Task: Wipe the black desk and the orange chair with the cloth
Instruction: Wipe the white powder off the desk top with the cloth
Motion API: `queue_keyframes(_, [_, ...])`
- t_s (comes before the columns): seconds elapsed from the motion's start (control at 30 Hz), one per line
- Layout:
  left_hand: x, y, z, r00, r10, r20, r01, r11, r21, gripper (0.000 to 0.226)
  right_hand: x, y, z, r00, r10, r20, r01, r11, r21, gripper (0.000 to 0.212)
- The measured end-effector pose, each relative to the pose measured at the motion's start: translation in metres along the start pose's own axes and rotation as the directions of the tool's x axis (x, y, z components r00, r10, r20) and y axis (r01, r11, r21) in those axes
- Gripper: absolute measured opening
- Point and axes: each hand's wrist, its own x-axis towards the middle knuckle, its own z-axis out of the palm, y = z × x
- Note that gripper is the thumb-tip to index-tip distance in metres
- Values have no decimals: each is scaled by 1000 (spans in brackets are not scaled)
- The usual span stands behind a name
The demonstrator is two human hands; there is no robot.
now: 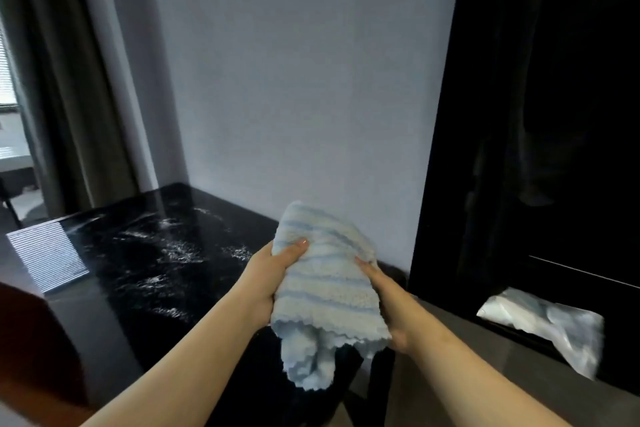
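- I saw the cloth held in the air between both hands, over the table's right end, not touching it.
- Left hand gripped its left edge, thumb curled over the front.
- Right hand held the right side, fingers tucked behind the cloth.
- Chair sat at lower left, just beside the table.
- White bag lay at far right.

The cloth hides most right hand fingers.
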Motion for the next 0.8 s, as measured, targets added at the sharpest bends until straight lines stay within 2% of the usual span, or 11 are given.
queue_keyframes(0.1, [5,-5,-12,1000,-10,17,10,1000,-17,26,5,13,14,995,82,-53,-82,997,7,56])
queue_keyframes(0.17, [11,-7,-23,997,48,-54,-46,998,52,27,8,16,23,992,104,73,-112,988,106,60])
queue_keyframes(0.23, [16,-8,-37,985,123,-122,-102,981,163,32,18,22,29,990,98,98,-111,984,139,61])
queue_keyframes(0.33, [25,-10,-55,970,201,-139,-139,923,360,48,30,30,33,998,52,33,-56,991,124,30])
queue_keyframes(0.4, [33,-11,-67,963,220,-158,-120,870,479,58,36,32,37,999,-11,-45,16,993,119,31])
queue_keyframes(0.47, [38,-11,-78,981,150,-124,-79,889,451,61,44,39,43,989,-55,-137,67,994,84,41])
queue_keyframes(0.53, [40,-14,-86,1000,26,5,-26,937,348,58,50,47,54,985,-28,-168,49,991,121,46])
queue_keyframes(0.6, [41,-21,-90,993,-23,113,-9,961,276,42,54,58,69,982,10,-190,14,992,123,42])
queue_keyframes(0.7, [42,-34,-97,993,-33,116,-4,951,308,23,60,74,94,979,9,-205,12,995,101,35])
queue_keyframes(0.8, [42,-43,-107,983,-123,139,77,952,298,24,66,91,99,950,38,-311,-48,999,-25,45])
